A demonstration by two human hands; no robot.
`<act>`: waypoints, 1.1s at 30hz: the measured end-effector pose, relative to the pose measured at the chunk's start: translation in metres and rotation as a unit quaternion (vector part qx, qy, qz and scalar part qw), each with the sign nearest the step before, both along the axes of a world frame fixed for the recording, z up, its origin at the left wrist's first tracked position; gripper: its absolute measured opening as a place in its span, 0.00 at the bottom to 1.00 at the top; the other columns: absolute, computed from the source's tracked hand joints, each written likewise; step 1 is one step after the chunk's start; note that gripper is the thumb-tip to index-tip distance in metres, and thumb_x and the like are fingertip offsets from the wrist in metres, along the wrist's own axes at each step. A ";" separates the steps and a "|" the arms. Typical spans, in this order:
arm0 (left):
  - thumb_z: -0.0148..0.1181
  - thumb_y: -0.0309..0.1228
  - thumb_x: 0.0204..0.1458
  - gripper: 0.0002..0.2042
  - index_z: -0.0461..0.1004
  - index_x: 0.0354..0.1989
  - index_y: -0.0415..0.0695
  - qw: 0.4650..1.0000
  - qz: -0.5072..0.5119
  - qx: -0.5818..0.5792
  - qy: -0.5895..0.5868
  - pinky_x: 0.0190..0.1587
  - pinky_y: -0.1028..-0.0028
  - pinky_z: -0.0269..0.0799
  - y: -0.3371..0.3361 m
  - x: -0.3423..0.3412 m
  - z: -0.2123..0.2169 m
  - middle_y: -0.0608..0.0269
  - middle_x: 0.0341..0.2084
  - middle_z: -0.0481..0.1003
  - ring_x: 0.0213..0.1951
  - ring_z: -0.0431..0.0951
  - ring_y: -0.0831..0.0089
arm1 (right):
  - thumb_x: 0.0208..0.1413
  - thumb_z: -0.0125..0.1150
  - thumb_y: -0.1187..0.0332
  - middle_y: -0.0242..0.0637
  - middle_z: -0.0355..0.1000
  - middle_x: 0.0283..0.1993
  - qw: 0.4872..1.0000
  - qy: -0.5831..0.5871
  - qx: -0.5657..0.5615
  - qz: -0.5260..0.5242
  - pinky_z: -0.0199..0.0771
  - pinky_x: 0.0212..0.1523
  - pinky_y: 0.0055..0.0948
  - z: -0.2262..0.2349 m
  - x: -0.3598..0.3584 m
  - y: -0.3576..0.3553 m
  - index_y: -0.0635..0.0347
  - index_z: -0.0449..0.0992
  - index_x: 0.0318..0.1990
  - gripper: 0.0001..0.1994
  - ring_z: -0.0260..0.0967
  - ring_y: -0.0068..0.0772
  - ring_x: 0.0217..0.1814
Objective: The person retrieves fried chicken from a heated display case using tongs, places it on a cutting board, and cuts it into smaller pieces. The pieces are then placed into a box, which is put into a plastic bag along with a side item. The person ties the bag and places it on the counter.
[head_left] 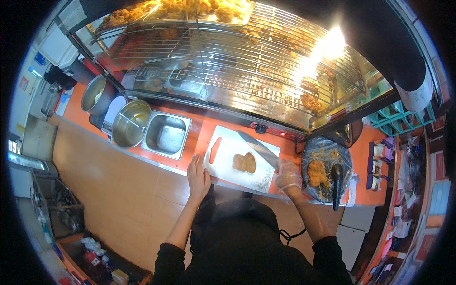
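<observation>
steel pan [166, 134], round bowl [129, 124], black tongs [336, 183]

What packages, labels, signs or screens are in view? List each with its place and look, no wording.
Paper roll: hanging upper right, white, curled end.
Small packets: right of the counter, purple and white, stacked by an orange surface.
Wall sign: far left, small blue rectangle.
Wall label: far left, small, red and white.
Scale: left on the counter beside the metal bowl, white; display too small to make out.
</observation>
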State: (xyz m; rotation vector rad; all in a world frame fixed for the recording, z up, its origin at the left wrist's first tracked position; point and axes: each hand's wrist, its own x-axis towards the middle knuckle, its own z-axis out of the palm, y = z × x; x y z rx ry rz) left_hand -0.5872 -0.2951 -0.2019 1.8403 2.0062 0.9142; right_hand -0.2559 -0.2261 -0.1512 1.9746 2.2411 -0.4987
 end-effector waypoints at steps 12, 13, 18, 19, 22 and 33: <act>0.48 0.25 0.53 0.30 0.57 0.69 0.41 0.994 -0.098 0.039 0.025 0.68 0.51 0.48 0.051 0.017 0.026 0.49 0.65 0.59 0.70 0.54 0.50 | 0.52 0.56 0.47 0.53 0.76 0.39 0.983 0.074 -0.089 -0.141 0.72 0.46 0.48 -0.012 0.025 -0.019 0.61 0.78 0.39 0.23 0.75 0.56 0.42; 0.48 0.26 0.54 0.31 0.55 0.70 0.42 0.994 -0.100 0.040 0.030 0.69 0.51 0.47 0.053 0.018 0.029 0.49 0.65 0.59 0.70 0.53 0.51 | 0.54 0.55 0.44 0.54 0.76 0.38 0.976 0.110 -0.125 -0.142 0.72 0.45 0.49 0.001 0.019 -0.021 0.61 0.78 0.39 0.25 0.75 0.56 0.41; 0.46 0.30 0.56 0.31 0.51 0.72 0.44 0.984 -0.171 0.035 0.041 0.72 0.54 0.39 0.070 0.030 0.021 0.54 0.71 0.52 0.73 0.48 0.58 | 0.58 0.38 0.29 0.55 0.74 0.35 0.949 0.104 -0.266 -0.137 0.69 0.44 0.50 0.019 -0.027 -0.029 0.65 0.79 0.34 0.41 0.73 0.56 0.39; 0.46 0.30 0.57 0.31 0.51 0.72 0.45 0.980 -0.190 0.026 0.041 0.73 0.54 0.38 0.075 0.031 0.019 0.55 0.72 0.51 0.73 0.47 0.59 | 0.58 0.36 0.27 0.56 0.74 0.34 0.945 0.099 -0.274 -0.147 0.69 0.44 0.50 0.017 -0.031 -0.030 0.66 0.80 0.34 0.43 0.72 0.55 0.39; 0.46 0.29 0.57 0.30 0.53 0.71 0.44 0.965 -0.250 0.000 0.083 0.73 0.57 0.41 0.092 0.032 0.008 0.54 0.71 0.53 0.72 0.50 0.58 | 0.61 0.33 0.30 0.58 0.74 0.35 0.944 0.086 -0.269 -0.170 0.68 0.46 0.49 0.017 -0.035 -0.031 0.68 0.80 0.34 0.43 0.73 0.55 0.42; 0.51 0.29 0.52 0.29 0.61 0.66 0.39 0.963 -0.264 0.029 0.051 0.69 0.59 0.53 0.097 0.030 -0.016 0.50 0.66 0.61 0.68 0.60 0.56 | 0.63 0.27 0.31 0.62 0.74 0.46 0.944 0.056 -0.271 -0.177 0.67 0.55 0.54 0.015 -0.061 -0.028 0.71 0.78 0.42 0.45 0.73 0.57 0.51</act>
